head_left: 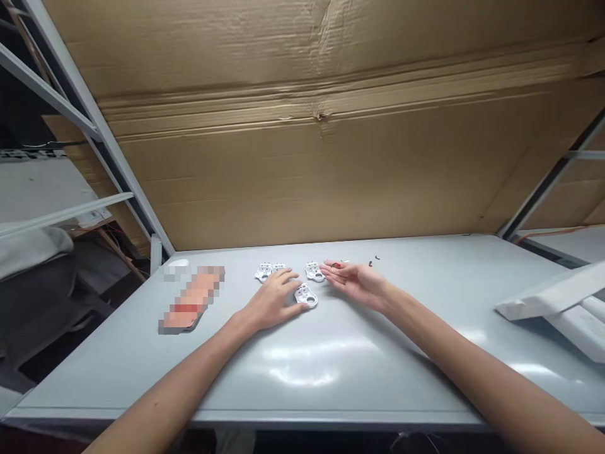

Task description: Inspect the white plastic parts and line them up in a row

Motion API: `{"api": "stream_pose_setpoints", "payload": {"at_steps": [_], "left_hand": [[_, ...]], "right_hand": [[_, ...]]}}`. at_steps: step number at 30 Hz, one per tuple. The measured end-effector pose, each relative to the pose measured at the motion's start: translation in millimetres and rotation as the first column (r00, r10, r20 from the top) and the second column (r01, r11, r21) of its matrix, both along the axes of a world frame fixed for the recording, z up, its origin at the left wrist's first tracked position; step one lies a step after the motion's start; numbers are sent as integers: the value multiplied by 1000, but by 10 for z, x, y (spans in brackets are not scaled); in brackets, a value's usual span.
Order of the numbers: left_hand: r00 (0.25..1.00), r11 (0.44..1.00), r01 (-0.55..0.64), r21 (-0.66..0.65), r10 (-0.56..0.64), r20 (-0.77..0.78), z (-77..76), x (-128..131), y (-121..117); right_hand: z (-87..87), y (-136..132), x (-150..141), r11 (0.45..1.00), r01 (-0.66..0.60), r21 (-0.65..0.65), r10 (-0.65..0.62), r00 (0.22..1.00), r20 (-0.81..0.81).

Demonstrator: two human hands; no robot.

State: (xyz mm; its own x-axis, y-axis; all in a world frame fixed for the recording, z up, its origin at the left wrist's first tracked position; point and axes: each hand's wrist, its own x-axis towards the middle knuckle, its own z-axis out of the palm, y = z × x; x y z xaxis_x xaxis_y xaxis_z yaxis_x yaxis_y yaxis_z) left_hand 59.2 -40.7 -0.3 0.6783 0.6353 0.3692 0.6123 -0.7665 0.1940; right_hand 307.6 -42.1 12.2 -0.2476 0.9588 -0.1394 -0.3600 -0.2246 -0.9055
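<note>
My left hand (274, 299) rests low over the tabletop, its thumb and fingertips at either side of a white plastic part with a round hole (307, 297). My right hand (357, 282) is turned palm up, with a small red and black piece (336, 265) on its fingers; that piece is too small to name. Just left of the right fingertips lies another white plastic part (314, 272). Two more lie side by side beyond my left hand, a left one (263, 272) and a right one (278, 267) partly hidden by my fingers.
Small dark bits (377, 257) lie beyond my right hand. A blurred orange flat object (193, 299) and a white item (178, 268) are at left. White bulky pieces (558, 302) stand at right. Cardboard (302, 183) walls the back of the grey table (312, 397).
</note>
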Motion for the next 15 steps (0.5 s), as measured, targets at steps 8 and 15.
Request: {"api": "stream_pose_setpoints", "payload": {"at_steps": [8,15], "left_hand": [[995,996,-86,-32,87,45,-9,148,-172],[989,988,-151,-25,151,-1,-69,197,-137]], "right_hand": [[83,-67,-42,998,56,5,-56,997,46],[117,75,362,843,116,525,-488,579,654]]}}
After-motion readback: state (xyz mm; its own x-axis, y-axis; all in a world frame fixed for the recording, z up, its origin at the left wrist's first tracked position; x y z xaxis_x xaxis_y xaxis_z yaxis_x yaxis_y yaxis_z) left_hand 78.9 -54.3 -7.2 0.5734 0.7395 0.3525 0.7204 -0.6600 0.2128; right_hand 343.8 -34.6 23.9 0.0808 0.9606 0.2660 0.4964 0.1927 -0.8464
